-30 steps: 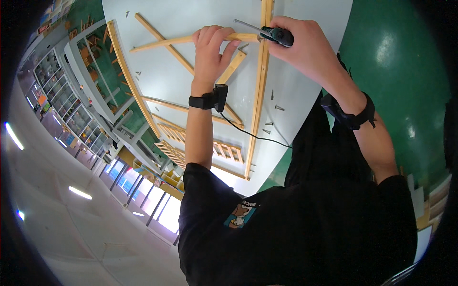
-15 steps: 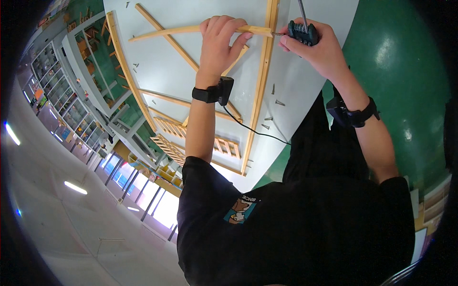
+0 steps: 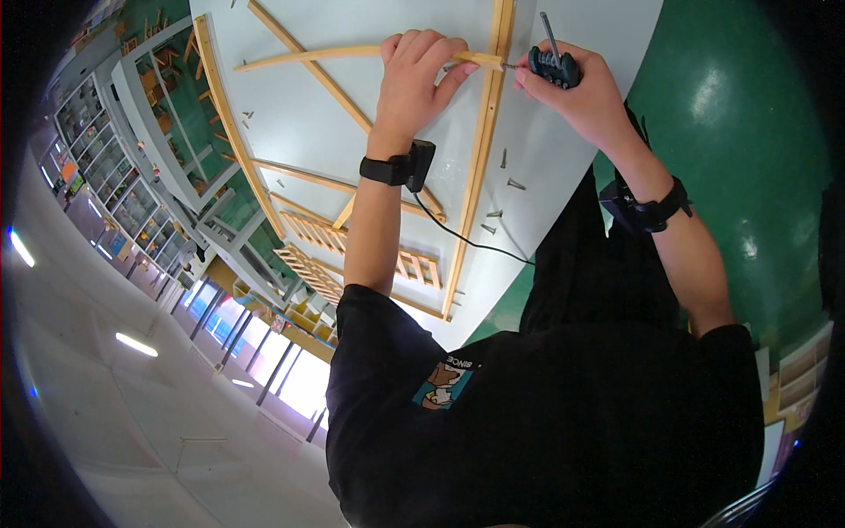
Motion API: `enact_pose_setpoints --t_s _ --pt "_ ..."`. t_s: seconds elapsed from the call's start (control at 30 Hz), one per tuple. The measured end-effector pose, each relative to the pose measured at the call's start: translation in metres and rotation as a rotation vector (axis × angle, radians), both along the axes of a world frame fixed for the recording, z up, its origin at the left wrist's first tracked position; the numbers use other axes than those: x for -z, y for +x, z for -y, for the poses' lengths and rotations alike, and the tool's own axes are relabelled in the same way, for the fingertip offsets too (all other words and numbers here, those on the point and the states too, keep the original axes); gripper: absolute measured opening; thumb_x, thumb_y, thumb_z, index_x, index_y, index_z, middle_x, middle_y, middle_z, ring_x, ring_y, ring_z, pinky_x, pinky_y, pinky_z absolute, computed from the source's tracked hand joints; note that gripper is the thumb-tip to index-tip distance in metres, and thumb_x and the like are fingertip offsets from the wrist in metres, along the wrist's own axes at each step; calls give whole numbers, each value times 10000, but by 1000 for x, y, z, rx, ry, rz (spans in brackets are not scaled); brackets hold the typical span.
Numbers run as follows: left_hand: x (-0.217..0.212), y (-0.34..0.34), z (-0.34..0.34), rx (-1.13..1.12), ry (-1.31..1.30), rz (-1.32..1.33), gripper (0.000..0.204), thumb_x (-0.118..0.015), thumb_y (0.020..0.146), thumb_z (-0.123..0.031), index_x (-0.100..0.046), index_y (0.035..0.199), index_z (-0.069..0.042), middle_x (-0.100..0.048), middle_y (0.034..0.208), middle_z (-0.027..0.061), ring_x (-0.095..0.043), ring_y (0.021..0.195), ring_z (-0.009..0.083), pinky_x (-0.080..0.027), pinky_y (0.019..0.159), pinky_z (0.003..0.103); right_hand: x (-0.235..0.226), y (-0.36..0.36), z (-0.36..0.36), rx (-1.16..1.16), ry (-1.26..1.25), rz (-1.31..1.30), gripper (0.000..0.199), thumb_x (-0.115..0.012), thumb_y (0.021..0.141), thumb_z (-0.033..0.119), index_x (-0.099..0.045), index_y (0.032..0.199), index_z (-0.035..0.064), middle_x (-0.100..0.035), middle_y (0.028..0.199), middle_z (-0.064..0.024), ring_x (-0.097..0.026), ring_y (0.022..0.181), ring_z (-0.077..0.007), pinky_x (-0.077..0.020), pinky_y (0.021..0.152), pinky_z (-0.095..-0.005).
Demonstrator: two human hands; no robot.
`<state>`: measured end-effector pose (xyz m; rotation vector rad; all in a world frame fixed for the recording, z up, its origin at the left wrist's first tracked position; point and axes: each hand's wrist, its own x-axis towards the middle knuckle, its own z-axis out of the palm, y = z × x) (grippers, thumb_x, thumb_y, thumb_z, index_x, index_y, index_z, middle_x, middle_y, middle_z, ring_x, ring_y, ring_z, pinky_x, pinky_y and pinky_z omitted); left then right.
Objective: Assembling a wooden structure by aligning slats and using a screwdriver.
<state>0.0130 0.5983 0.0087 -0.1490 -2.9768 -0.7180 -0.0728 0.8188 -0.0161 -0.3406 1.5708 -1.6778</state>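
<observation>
My left hand (image 3: pixel 410 86) is closed around a slim wooden strip (image 3: pixel 339 54), near its right end. That end lies across a long wooden rail (image 3: pixel 482 158). In my right hand (image 3: pixel 588 104) is a dark folding hex key set (image 3: pixel 558 72) with one metal key pointing up and away from me. A screw (image 3: pixel 510 67) is at the strip's right end, beside the fingertips of my right hand. Whether those fingertips touch the screw is too small to tell.
Several loose screws (image 3: pixel 516 184) lie on the white table (image 3: pixel 519 132) right of the rail. Diagonal wooden bars (image 3: pixel 334 97) and slatted wooden panels (image 3: pixel 321 238) are spread across the table's left side. A black cable (image 3: pixel 475 246) runs from my left wristband. Green floor (image 3: pixel 722 114) lies beyond the right edge.
My left hand has shifted slightly right along the strip. The hex key set has moved a little toward me and left, its extended key tilting further left.
</observation>
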Motion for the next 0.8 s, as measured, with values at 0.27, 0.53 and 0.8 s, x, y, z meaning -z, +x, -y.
enact_pose_setpoints --t_s 0.27,0.53,0.8 --pt "10 10 10 -56 -8 25 223 -736 789 -229 -631 957 -127 -585 844 -2 -528 842 218 -340 828 367 1 -6 -16 -57 161 -55 218 -716 851 188 -638 945 6 -628 795 8 -592 734 -65 -469 703 -208" --pt "7 10 7 -45 13 -11 219 -727 800 -244 -625 952 -125 -581 834 4 -520 829 220 -337 824 362 -1 -1 -4 -40 107 -139 257 -715 832 245 -641 902 8 -541 650 -10 -496 609 -86 -428 590 -258" --pt "1 6 6 -16 -3 6 198 -714 813 -209 -623 941 -90 -617 859 21 -551 843 222 -340 837 356 -11 -5 1 -75 129 -141 267 -712 831 256 -651 920 12 -550 657 -26 -481 605 -105 -426 594 -271"
